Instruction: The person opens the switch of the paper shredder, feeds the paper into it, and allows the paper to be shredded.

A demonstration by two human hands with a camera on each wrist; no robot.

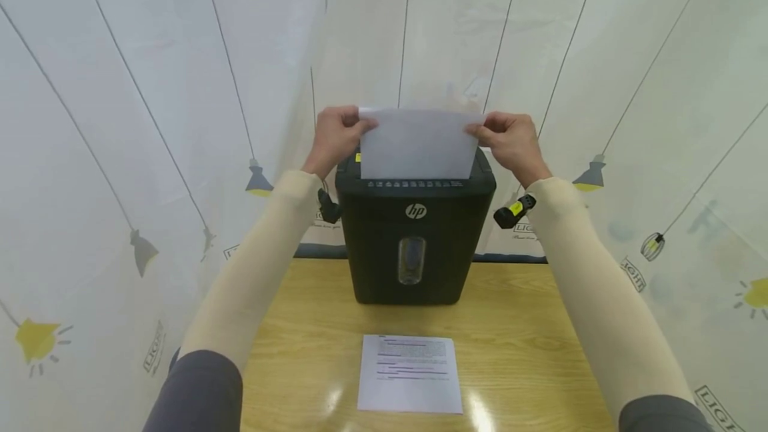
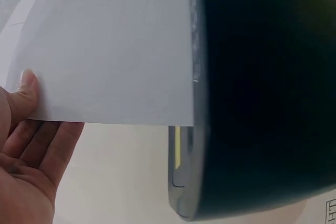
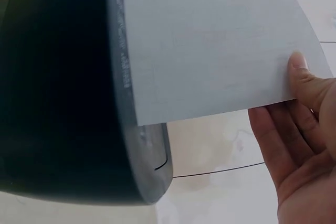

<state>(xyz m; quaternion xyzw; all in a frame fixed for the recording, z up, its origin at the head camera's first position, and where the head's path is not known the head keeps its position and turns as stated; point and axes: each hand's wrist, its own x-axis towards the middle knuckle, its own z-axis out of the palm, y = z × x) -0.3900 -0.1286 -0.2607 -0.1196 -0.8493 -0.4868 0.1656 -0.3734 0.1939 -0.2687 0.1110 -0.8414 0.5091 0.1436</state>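
Head view: our left hand [image 1: 340, 137] and right hand [image 1: 513, 142] pinched the white sheet [image 1: 418, 144] by its upper corners, upright at the top of the shredder [image 1: 375, 245], its longer visible side running left to right, lower edge facing down. Left wrist: our thumb [image 2: 25, 95] pressed its face. Right wrist: our fingers [image 3: 278, 140] sat behind it.

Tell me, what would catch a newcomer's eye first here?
The black HP shredder, standing toward the back of the wooden table, draws the eye first. Above it, the left hand and right hand pinch a plain sheet, one near each upper corner. Nearer the viewer, a printed page with purple-marked lines lies on the table.
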